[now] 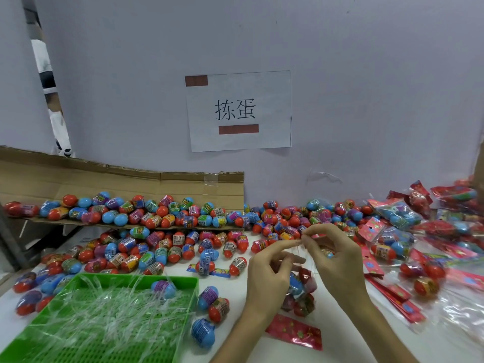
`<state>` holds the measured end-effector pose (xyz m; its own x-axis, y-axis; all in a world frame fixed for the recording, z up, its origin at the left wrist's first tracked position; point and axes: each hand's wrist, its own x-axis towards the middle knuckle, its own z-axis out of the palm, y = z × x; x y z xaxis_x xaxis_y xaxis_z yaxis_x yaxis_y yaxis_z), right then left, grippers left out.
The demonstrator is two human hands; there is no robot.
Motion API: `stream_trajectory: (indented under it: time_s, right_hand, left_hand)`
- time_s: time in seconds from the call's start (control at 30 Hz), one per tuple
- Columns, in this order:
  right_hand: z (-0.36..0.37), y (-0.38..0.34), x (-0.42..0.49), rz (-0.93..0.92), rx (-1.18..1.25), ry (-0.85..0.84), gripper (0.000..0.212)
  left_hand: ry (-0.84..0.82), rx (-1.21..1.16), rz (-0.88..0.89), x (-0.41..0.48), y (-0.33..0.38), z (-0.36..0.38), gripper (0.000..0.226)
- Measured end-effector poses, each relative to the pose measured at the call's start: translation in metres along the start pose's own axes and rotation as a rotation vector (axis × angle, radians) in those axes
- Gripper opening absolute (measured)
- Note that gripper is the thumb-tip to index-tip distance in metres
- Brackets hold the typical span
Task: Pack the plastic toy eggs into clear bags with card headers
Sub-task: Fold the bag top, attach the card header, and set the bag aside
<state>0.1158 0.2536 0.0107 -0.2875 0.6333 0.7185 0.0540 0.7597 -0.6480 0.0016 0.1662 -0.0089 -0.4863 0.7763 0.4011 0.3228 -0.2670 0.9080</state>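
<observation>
Green tray (65, 349), nearest me at left, holds clear strips (117, 305); loose eggs (157, 247) lie beyond. My left hand (267, 279) & right hand (337, 260) both pinch the top edge of the clear bag (311, 285), thumb vs fingertips. It hangs below them w/ eggs (297, 282) inside, maybe four, blurry. Card header (294, 334) lies flat beneath. Packed bags (398, 218) piled right.

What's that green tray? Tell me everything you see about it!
The green tray looks like plastic, with a low rim and a grid floor full of holes. It lies flat on the white table at the lower left, partly cut off by the picture's edge. Thin clear strips heap inside it, and one blue-and-purple egg rests among them near the far rim. Loose eggs lie beside it.
</observation>
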Motion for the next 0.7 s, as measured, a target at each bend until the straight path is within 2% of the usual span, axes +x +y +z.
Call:
stream_trajectory:
  time_s: [0.1, 0.3, 0.7]
  right_hand:
    - [0.0036, -0.0025, -0.0014, -0.043, -0.024, -0.073, 0.017]
    - [0.0049, -0.0041, -0.0030, -0.030, -0.037, -0.110, 0.017]
    - [0.0032, -0.0041, -0.0021, -0.095, -0.086, -0.061, 0.014]
  left_hand:
    - [0.026, -0.004, -0.007, 0.0016, -0.0021, -0.0010, 0.039]
    - [0.056, -0.007, -0.002, 0.0023, -0.0022, -0.0026, 0.056]
    - [0.048, 0.017, 0.013, 0.0030, -0.0046, -0.0012, 0.040]
